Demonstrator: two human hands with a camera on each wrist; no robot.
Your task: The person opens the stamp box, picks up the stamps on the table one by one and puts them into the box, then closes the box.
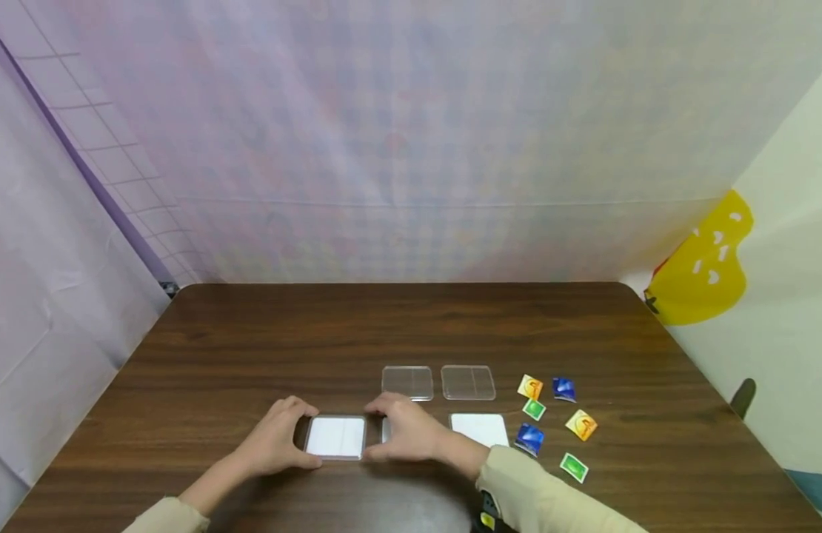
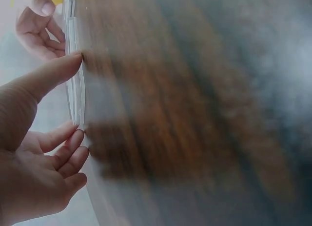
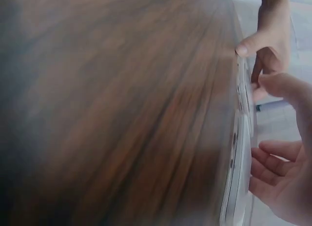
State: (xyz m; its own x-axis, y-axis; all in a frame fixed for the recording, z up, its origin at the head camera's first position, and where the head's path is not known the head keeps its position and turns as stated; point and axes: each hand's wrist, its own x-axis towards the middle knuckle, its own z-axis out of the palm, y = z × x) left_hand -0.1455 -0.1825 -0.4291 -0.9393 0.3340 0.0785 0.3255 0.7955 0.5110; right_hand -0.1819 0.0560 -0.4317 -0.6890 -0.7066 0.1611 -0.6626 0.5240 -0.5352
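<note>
A flat clear case with a white insert lies between the hands. My left hand spans its left side, thumb at the near corner and fingers at the far one; in the left wrist view the tips of this hand touch the case at both ends. My right hand arches over a second case, mostly hidden, its thumb and fingertips beside the first case's right corners. The right wrist view shows this hand with thumb and fingers spread apart beside the cases; exact contact is unclear.
Two clear empty trays or lids lie behind the hands. A white-topped case is partly under the right forearm. Small orange, blue and green packets are scattered at the right of the brown table.
</note>
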